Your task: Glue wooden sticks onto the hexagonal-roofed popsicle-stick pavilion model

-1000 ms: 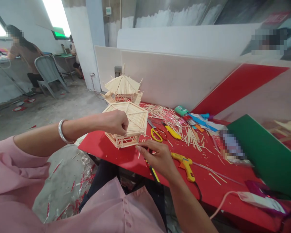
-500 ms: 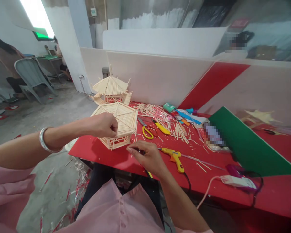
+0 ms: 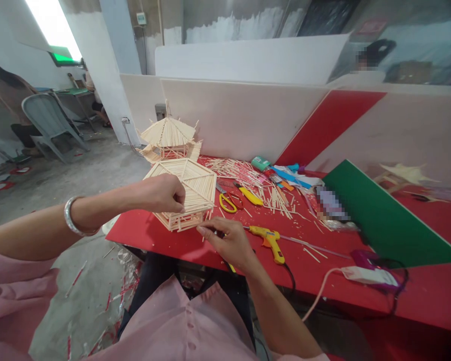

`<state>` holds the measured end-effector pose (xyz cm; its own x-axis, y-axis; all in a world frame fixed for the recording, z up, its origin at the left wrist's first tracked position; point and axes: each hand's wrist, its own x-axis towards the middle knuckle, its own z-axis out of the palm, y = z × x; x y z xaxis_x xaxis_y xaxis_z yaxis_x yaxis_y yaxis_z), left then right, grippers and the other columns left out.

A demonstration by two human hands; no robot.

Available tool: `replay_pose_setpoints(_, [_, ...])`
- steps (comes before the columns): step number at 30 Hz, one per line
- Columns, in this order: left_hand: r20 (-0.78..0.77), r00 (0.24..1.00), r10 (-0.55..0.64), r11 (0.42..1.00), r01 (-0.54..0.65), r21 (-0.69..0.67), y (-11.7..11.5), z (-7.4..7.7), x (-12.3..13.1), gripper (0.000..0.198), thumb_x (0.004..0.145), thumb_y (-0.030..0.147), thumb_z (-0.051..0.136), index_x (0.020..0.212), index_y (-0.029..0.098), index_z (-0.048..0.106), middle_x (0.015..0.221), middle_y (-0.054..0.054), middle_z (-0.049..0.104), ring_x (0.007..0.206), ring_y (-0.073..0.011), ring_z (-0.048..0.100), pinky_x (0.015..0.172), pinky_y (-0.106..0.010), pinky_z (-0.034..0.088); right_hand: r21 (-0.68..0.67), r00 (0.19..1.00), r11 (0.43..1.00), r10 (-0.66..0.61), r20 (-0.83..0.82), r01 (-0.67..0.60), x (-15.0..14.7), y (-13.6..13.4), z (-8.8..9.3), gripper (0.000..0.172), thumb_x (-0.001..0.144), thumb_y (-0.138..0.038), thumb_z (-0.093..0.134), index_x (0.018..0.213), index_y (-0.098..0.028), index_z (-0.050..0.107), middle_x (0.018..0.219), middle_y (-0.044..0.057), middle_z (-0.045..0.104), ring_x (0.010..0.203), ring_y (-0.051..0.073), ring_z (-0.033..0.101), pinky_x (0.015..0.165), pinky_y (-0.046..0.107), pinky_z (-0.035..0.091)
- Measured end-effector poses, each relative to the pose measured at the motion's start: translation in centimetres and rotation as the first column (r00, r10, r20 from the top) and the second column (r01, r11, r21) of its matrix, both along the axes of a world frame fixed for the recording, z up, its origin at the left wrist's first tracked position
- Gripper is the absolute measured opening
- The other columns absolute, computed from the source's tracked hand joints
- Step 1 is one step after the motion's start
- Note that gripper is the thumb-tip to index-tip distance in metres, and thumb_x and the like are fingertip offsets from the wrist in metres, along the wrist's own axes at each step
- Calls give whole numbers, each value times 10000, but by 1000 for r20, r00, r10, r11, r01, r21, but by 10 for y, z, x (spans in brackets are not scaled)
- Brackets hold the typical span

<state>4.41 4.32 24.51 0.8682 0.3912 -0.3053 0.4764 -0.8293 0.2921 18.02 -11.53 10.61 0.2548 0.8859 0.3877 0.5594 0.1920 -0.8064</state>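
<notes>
A hexagonal model of pale wooden sticks (image 3: 199, 193) stands on the red table before me. My left hand (image 3: 167, 193), a bangle on its wrist, is closed over the model's near left side; its curled fingers hide whatever is in them. Low beside the model's near right corner is my right hand (image 3: 229, 240), thumb and forefinger pressed together. A slim dark-and-yellow tool (image 3: 231, 268) lies in that hand, its yellow end showing below the palm. Its kind cannot be made out.
Behind stands a roofed stick pavilion (image 3: 169, 134). Rightward lie scissors (image 3: 227, 201), a yellow-handled cutter (image 3: 251, 195), loose sticks (image 3: 278, 200) and a yellow glue gun (image 3: 268, 240) with its cord. A green board (image 3: 391, 220) leans at the right; a white power strip (image 3: 368, 276) is near it.
The view has shifted slightly. Both hands keep almost the same pose, with the model showing slightly farther right beneath my left hand.
</notes>
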Motion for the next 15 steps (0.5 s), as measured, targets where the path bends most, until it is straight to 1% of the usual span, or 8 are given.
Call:
replay_pose_setpoints(4, [2, 1000, 9, 1000, -9, -14, 1, -1, 0, 150, 678, 263, 581, 690, 165, 693, 607, -5, 636, 541, -104, 493, 544, -262, 299, -5, 1000, 1000, -2, -16, 2, 1, -3, -2, 146, 877, -292, 648, 860, -213, 769, 794, 28, 748, 639, 123, 627, 595, 235, 479])
replay_pose_setpoints(9, [-7, 1000, 29, 1000, -29, 9, -2, 0, 2, 132, 669, 259, 574, 661, 168, 669, 604, -4, 624, 541, -109, 485, 539, -267, 294, 6, 999, 999, -40, -31, 40, 2, -4, -2, 148, 876, -291, 651, 847, -202, 765, 764, 23, 742, 618, 116, 613, 570, 224, 454])
replay_pose_setpoints(12, [-13, 999, 40, 999, -40, 7, -4, 0, 3, 121, 669, 249, 562, 656, 170, 652, 599, 0, 610, 535, -106, 473, 533, -263, 294, 34, 994, 993, -111, -3, 111, 5, -5, -1, 163, 880, -308, 646, 844, -197, 759, 752, 22, 741, 609, 118, 615, 577, 228, 458])
replay_pose_setpoints(15, [-3, 998, 55, 998, -55, 6, -3, 1, 2, 95, 658, 239, 561, 620, 172, 616, 584, 5, 588, 532, -103, 464, 533, -259, 302, 93, 968, 968, -241, 77, 233, 8, -5, 1, 178, 896, -316, 622, 852, -203, 752, 758, 28, 740, 628, 129, 627, 610, 240, 479])
